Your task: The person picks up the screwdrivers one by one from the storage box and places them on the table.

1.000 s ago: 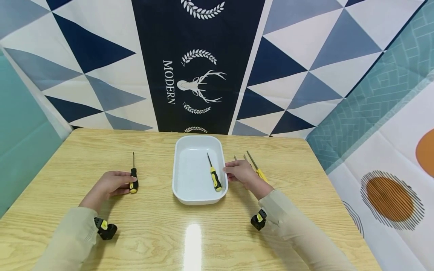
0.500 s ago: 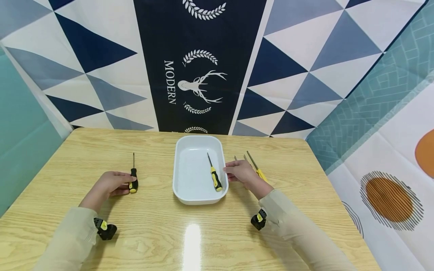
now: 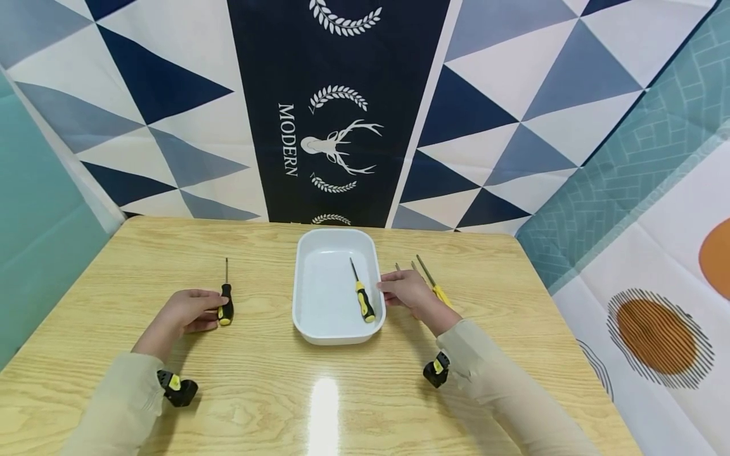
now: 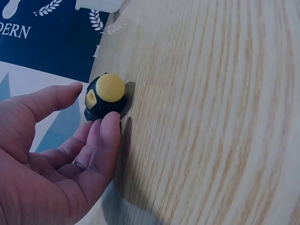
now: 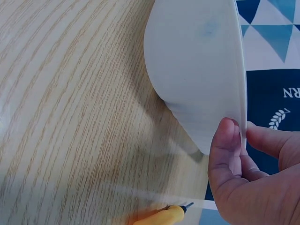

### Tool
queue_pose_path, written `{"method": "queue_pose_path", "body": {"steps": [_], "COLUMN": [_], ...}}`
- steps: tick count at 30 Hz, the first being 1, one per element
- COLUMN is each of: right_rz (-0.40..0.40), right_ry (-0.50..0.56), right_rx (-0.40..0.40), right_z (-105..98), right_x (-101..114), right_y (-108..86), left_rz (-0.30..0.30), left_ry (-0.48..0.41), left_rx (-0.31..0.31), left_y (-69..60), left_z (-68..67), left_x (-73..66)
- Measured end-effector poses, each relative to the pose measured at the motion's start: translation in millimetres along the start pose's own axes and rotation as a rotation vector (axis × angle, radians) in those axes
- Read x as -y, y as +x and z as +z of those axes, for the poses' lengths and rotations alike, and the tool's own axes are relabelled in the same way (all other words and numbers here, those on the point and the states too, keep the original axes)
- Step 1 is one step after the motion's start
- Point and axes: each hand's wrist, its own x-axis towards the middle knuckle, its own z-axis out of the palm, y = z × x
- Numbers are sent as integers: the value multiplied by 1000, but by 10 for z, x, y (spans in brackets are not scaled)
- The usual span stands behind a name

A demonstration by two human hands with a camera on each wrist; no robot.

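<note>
On the table's left, a black-and-yellow screwdriver (image 3: 225, 309) lies with its shaft pointing to the back. My left hand (image 3: 191, 310) loosely pinches its handle from the left; in the left wrist view the handle's yellow end cap (image 4: 110, 87) shows between thumb and fingers. A white plastic tray (image 3: 315, 335) stands at the middle, holding a second black-and-yellow screwdriver (image 3: 364, 301). My right hand (image 3: 407, 291) pinches the tray's right rim. In the right wrist view, the thumb lies on one side of the tray wall (image 5: 201, 84) and the fingers on the other.
Right of the tray, partly behind my right hand, lie several more screwdrivers; one has a yellow handle (image 3: 440, 295), also low in the right wrist view. The wooden table (image 3: 256, 392) ends at a patterned cloth backdrop (image 3: 336, 190). Each sleeve carries a small black wrist camera (image 3: 179, 389).
The head view has shifted very slightly. Both hands, the tray and the screwdrivers keep their places on the table.
</note>
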Motion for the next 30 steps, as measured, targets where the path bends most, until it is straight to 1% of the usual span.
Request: {"method": "queue_pose_path", "body": {"steps": [7,14,19,26,30], "right_rz": [-6,0,4,18,19], "right_ry": [12,11,6,14,13], "right_rx": [4,-2,-6,-13,-16], "right_z": [8,6,2,5,2], "right_x": [-13,-11,-21,-15,-16], "right_y": [11,12,21,17,16], "left_rz": [33,67,93,131,146], "left_ry": [-54,-73,-111,-155,-150], "left_rx": [32,19,34,28,30], "left_y": [13,-26,-56,-85,-91], "left_z": [-91,-159,-172,-166,-157], "left_x": [48,30,-1,-68,-99]}}
